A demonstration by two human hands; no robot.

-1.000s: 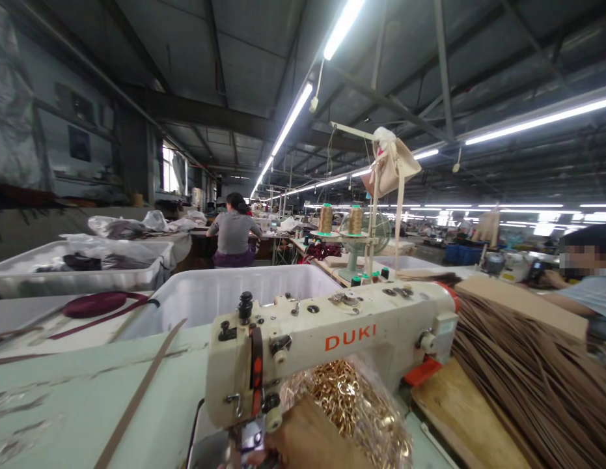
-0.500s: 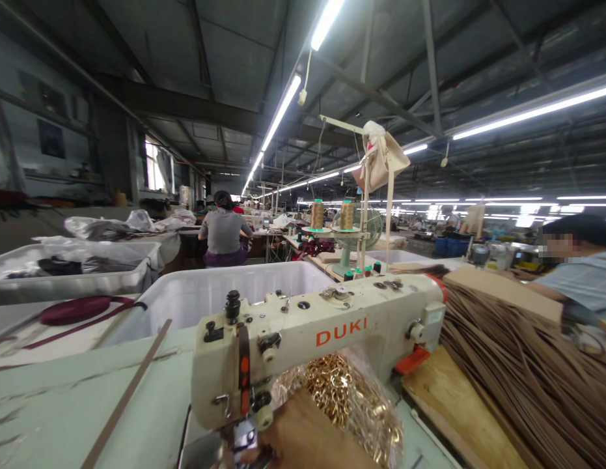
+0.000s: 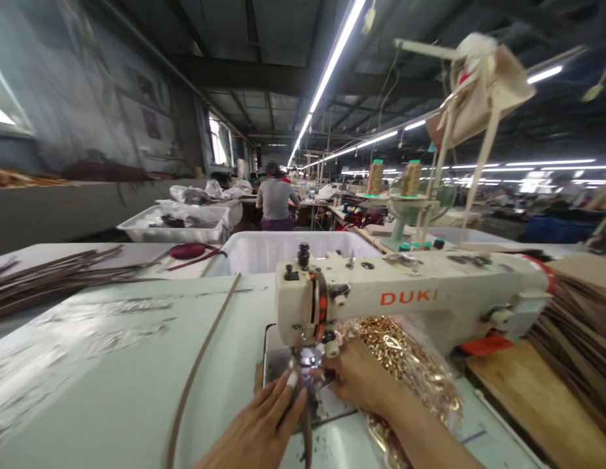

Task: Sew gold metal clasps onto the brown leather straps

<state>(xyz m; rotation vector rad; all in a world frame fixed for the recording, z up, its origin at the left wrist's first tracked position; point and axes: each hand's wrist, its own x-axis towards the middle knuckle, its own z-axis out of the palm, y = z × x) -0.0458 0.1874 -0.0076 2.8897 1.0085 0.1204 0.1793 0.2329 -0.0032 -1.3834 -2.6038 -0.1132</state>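
Note:
A white DUKI sewing machine (image 3: 410, 296) stands before me, its lamp lighting the needle area. My left hand (image 3: 261, 420) lies with stretched fingers on the plate left of the presser foot; one finger has a white wrap. Against its fingertips, a narrow brown strip (image 3: 307, 433) runs from the foot toward me. My right hand (image 3: 358, 378) reaches in from the right below the machine head. Its fingers are curled in close by the foot, and what they hold, if anything, is hidden. Beside it sits a clear bag of gold metal hardware (image 3: 398, 348).
Another long brown strip (image 3: 200, 365) lies on the pale green tabletop (image 3: 112, 371). Brown strips (image 3: 576, 352) pile up at right by a wooden board (image 3: 541, 391). Behind the machine are a white bin (image 3: 254, 251), thread cones (image 3: 375, 179) and a seated person (image 3: 277, 198).
My view has turned left and tipped down, so the machine sits farther right. Both hands now show at the needle area; a hand and forearm were only partly visible before.

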